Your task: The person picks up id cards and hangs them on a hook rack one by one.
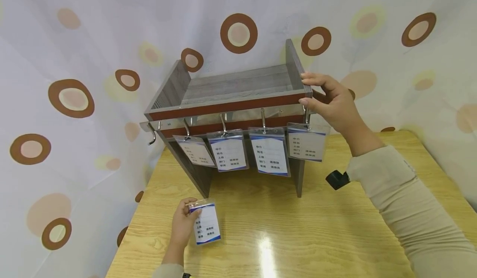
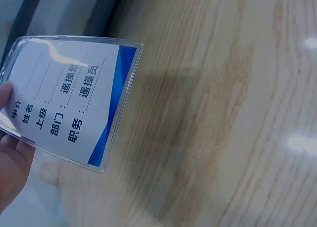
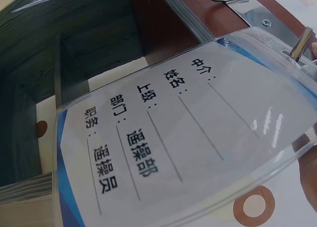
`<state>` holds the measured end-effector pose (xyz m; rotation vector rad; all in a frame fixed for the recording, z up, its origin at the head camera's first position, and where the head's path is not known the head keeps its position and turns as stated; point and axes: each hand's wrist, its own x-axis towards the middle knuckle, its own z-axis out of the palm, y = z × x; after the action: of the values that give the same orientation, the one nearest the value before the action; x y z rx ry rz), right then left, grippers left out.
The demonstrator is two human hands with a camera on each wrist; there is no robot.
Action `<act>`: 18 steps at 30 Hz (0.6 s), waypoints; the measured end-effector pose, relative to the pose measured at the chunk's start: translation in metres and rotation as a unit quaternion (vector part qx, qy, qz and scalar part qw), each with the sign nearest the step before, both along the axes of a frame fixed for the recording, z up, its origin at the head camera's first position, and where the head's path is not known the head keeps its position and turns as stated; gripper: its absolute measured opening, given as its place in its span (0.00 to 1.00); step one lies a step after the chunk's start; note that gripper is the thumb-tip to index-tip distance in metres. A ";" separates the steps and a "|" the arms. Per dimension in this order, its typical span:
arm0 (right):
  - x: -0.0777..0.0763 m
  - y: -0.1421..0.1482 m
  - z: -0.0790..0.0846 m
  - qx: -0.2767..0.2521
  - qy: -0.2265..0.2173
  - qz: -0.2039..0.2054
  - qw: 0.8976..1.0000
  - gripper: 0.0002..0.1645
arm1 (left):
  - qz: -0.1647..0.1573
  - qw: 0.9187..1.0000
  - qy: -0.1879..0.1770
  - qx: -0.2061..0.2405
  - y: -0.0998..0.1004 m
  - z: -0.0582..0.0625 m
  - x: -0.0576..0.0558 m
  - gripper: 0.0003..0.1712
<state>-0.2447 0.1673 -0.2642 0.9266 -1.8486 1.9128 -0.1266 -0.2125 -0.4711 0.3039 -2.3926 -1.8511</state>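
Note:
Low at the left in the head view, my left hand [image 1: 182, 224] pinches a badge holder [image 1: 208, 226] near its top edge, the thumb on its face. This badge [image 2: 69, 98] fills the left of the left wrist view, tilted above the table. My right hand [image 1: 333, 100] grips the right front corner of a grey wooden shelf [image 1: 238, 81], thumb in front. Several badges hang along its hook rail; the rightmost badge [image 1: 307, 145] hangs just under my right hand. That hanging badge [image 3: 173, 133] spans the right wrist view, where the hand shows only at the edge.
The leftmost hook [image 1: 152, 135] on the metal rail is bare. Beneath the shelf stretches a light wooden table [image 1: 316, 228], with a glare spot near the front. A white cloth [image 1: 104, 29] with brown rings hangs behind. A small black object [image 1: 337, 180] is at my right cuff.

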 end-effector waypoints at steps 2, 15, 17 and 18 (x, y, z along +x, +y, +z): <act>0.001 0.000 -0.001 -0.001 -0.001 -0.002 1.000 0.20 | 0.008 1.000 0.008 0.002 0.000 0.007 0.000 0.17; 0.002 -0.001 0.000 -0.009 -0.001 -0.001 1.000 0.19 | 0.035 0.997 0.068 0.015 -0.002 0.053 -0.004 0.16; 0.001 -0.001 0.000 -0.009 0.000 0.001 1.000 0.20 | 0.034 0.995 0.087 0.021 -0.003 0.059 -0.004 0.16; 0.001 -0.002 0.000 -0.010 0.000 0.002 1.000 0.20 | 0.034 0.994 0.097 0.023 -0.003 0.062 -0.003 0.16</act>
<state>-0.2436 0.1657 -0.2642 0.9248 -1.8246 1.9314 -0.1300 -0.2157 -0.4089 0.1956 -2.1871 -1.8176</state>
